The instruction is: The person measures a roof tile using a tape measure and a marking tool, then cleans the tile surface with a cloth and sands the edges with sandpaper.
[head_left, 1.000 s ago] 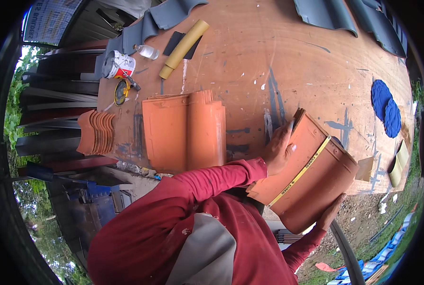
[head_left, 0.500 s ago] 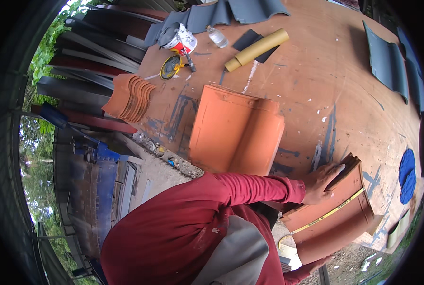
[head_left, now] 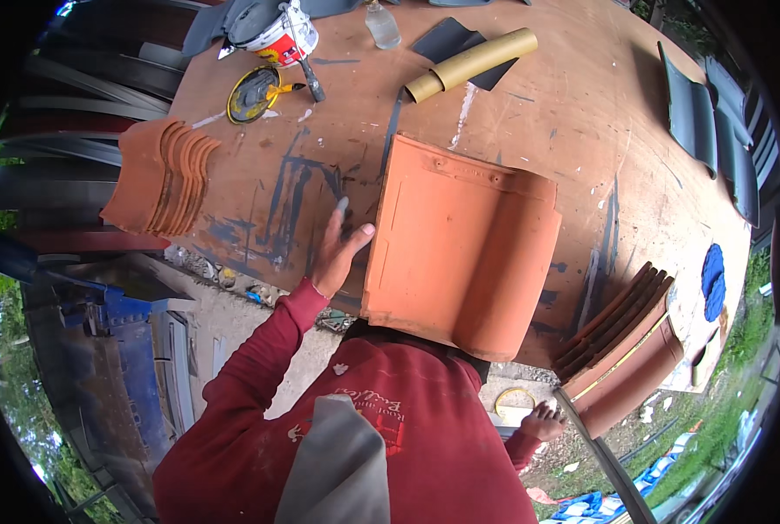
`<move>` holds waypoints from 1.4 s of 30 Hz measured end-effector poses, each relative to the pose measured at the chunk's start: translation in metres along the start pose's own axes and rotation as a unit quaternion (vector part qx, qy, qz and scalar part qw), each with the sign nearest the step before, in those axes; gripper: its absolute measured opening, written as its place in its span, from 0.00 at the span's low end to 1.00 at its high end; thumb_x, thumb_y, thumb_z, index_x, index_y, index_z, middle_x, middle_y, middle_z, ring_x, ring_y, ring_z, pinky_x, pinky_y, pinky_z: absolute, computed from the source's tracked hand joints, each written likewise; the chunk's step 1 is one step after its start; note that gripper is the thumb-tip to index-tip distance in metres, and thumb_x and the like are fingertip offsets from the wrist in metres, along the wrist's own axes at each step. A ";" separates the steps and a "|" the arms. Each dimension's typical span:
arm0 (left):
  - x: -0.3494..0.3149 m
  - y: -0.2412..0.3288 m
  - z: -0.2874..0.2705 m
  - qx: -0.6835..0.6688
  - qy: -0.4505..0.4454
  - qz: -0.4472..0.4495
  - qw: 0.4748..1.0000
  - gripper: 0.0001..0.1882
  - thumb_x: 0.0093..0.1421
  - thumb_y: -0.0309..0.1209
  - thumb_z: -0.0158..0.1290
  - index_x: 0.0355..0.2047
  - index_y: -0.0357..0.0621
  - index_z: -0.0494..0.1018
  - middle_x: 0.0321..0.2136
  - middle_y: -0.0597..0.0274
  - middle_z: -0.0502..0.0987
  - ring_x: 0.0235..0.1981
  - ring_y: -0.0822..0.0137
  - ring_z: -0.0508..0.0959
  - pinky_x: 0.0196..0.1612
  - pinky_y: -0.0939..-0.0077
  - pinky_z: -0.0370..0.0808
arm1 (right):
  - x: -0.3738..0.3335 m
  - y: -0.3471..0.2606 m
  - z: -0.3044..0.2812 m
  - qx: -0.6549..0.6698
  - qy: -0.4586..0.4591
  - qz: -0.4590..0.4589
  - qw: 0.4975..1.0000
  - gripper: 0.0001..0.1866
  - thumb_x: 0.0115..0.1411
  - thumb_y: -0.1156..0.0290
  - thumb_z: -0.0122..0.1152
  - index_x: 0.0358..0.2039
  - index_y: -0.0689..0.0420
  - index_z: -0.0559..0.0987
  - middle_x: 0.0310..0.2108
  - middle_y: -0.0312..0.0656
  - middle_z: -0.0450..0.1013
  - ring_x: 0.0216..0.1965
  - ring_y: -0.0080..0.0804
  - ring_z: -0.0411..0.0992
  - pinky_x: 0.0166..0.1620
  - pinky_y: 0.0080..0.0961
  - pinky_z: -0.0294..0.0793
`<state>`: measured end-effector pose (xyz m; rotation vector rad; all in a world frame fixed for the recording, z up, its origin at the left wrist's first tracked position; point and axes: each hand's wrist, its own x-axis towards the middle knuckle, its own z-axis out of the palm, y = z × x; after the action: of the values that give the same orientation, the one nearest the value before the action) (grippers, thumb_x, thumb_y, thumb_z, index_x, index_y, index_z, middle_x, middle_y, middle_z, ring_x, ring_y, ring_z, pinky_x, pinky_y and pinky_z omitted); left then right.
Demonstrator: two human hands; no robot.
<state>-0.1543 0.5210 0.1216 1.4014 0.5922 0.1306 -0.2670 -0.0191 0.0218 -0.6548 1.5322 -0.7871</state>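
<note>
An orange clay roof tile (head_left: 442, 236) lies face up on the wooden table in front of me. Beside its left edge is my left hand (head_left: 338, 253), open, its fingers spread and holding nothing. Off the table's near right side, my right hand (head_left: 543, 424) hangs with curled fingers; whatever they may hold is hidden. It is just left of the lower end of a stack of clay tiles (head_left: 626, 375). A narrow yellow strip with markings (head_left: 613, 365) runs across the top tile of that stack. I cannot tell whether the hand touches the stack.
More clay tiles (head_left: 158, 179) are stacked at the left edge. Farther back are a paint bucket (head_left: 272, 39), its paint-smeared lid (head_left: 253, 94), a clear bottle (head_left: 382, 26) and a brown roll (head_left: 473, 65). Grey tiles (head_left: 691, 118) and a blue cloth (head_left: 713, 284) lie right.
My left hand has left the right-hand tile stack and swung left to beside the middle tile. My right hand appears lower left of the stack. The view has shifted.
</note>
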 end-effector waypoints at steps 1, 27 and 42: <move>-0.009 -0.013 -0.006 -0.023 -0.055 -0.036 0.998 0.51 0.59 0.41 0.66 0.72 0.28 0.51 0.67 0.38 0.62 0.68 0.49 0.64 0.71 0.58 0.59 | -0.054 0.013 0.006 -0.166 -0.190 -0.118 0.961 0.25 0.72 0.54 0.52 0.55 0.63 0.77 0.54 0.48 0.71 0.48 0.39 0.71 0.51 0.45 0.76; 0.027 -0.027 -0.156 0.026 -0.156 -0.104 0.982 0.54 0.39 0.28 0.61 0.71 0.32 0.57 0.53 0.37 0.74 0.53 0.53 0.75 0.54 0.61 0.75 | -0.270 0.184 0.095 -0.331 -0.681 -0.087 0.648 0.31 0.78 0.47 0.35 0.67 0.57 0.65 0.62 0.43 0.68 0.61 0.37 0.68 0.65 0.39 0.68; 0.007 0.052 -0.327 0.437 0.154 0.350 0.814 0.36 0.61 0.28 0.51 0.70 0.35 0.61 0.66 0.40 0.68 0.67 0.41 0.67 0.71 0.49 0.61 | -0.494 0.382 0.013 -0.439 -0.604 -0.290 0.598 0.35 0.78 0.49 0.32 0.54 0.69 0.77 0.42 0.62 0.72 0.48 0.59 0.68 0.57 0.46 0.67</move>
<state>-0.2864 0.8236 0.1517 2.4979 0.3636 0.7671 -0.1867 0.6002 0.0191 -1.9803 0.2337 0.1976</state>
